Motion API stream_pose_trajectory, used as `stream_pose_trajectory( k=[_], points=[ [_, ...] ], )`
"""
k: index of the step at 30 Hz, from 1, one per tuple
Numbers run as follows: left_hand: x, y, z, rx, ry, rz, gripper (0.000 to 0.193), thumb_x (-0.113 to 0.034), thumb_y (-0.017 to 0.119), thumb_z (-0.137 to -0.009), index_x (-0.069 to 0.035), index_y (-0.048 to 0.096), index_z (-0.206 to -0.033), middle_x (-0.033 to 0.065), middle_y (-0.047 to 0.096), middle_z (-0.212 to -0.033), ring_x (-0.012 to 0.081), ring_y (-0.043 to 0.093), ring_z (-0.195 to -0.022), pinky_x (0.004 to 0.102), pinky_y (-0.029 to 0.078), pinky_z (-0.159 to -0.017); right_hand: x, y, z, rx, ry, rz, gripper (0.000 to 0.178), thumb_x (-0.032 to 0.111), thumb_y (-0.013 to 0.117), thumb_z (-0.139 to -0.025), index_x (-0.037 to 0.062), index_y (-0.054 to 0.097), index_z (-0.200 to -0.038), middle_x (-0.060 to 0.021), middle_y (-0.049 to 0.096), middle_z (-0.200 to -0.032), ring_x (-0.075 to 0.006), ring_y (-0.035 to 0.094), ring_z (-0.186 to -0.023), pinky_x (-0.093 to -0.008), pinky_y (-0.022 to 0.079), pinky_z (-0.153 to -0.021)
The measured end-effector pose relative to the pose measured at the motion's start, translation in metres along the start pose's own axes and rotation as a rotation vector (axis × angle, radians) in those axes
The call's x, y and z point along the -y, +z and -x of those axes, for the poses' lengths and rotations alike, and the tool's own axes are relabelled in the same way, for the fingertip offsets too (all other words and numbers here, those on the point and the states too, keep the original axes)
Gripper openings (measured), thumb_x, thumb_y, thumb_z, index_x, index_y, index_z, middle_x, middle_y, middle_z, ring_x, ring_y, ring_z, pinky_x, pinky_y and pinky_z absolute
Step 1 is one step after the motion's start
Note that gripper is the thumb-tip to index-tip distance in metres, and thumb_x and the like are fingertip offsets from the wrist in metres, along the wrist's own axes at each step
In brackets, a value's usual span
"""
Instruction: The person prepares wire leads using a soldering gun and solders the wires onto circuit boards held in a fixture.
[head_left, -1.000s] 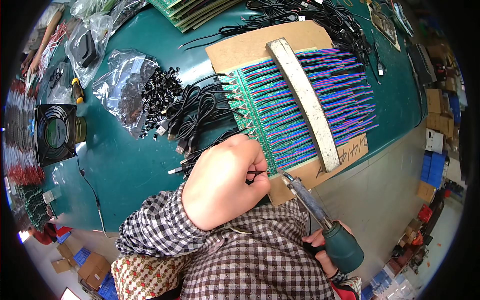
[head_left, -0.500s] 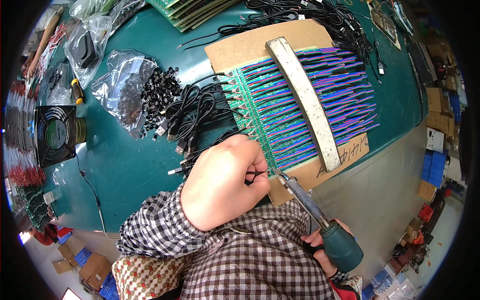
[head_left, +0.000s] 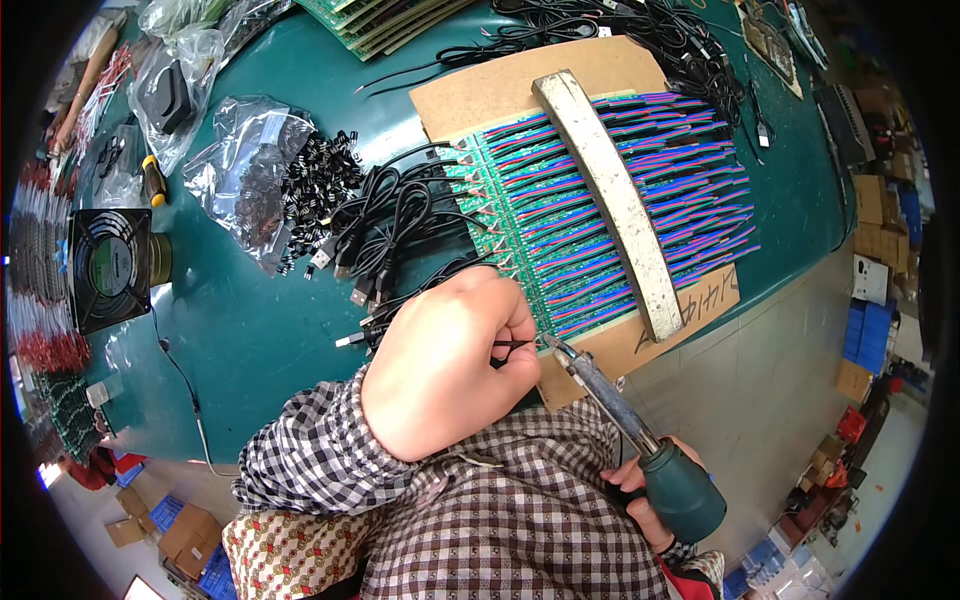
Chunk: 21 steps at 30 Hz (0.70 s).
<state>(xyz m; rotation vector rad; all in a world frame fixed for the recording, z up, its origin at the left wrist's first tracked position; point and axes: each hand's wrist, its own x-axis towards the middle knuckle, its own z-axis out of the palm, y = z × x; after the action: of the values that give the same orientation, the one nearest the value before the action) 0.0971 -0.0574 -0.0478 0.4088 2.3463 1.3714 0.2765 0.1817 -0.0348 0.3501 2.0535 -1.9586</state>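
Observation:
In the middle, my left hand (head_left: 455, 350) is closed and pinches a thin black cable (head_left: 512, 344) by its end, at the near corner of a green circuit board panel (head_left: 490, 200). My right hand (head_left: 650, 490) is wrapped round the dark green handle of a soldering iron (head_left: 610, 395), whose tip meets the board's near edge beside the cable end. Rows of blue, red and black wires (head_left: 700, 185) run rightward off the panel. Across them lies a worn, pale metal bar (head_left: 615, 205). Brown cardboard (head_left: 540, 82) lies under the panel.
Black USB cables (head_left: 385, 235) lie left of the panel, beside a heap of small black parts (head_left: 318, 180) and a plastic bag (head_left: 250, 150). A fan (head_left: 110, 268) and a screwdriver (head_left: 154, 182) are further left. Stacked boards (head_left: 385, 25) and more cables (head_left: 650, 45) sit at the back.
Hardly anything differs. My left hand and the soldering iron keep their places at the board's near corner; the panel and bar appear only very slightly shifted.

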Motion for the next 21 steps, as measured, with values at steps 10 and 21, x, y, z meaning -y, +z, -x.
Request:
stream_pose_trajectory(
  k=[10, 21],
  points=[
    [0.000, 0.000, -0.001, 0.000, 0.002, -0.001, 0.011, -0.002, 0.070, -0.070, -0.002, 0.060, -0.074, 0.0026, 0.052, -0.069, 0.0097, 0.052, -0.057, 0.0241, 0.045, -0.051, 0.006, 0.009, -0.002, -0.089, -0.006, -0.064, 0.059, 0.022, 0.082, -0.077, -0.0107, 0.052, -0.117, -0.0095, 0.068, -0.084, -0.0199, 0.070, -0.082, -0.0334, 0.057, -0.076],
    [0.001, 0.000, -0.001, 0.012, 0.000, -0.003, 0.010, -0.003, 0.070, -0.070, -0.003, 0.061, -0.075, 0.0027, 0.052, -0.070, 0.0099, 0.052, -0.057, 0.0243, 0.045, -0.052, 0.012, 0.011, -0.007, -0.085, -0.004, -0.092, 0.041, 0.024, 0.081, -0.077, -0.0059, 0.060, -0.096, -0.0109, 0.066, -0.085, -0.0220, 0.070, -0.083, -0.0344, 0.056, -0.077]
  ],
)
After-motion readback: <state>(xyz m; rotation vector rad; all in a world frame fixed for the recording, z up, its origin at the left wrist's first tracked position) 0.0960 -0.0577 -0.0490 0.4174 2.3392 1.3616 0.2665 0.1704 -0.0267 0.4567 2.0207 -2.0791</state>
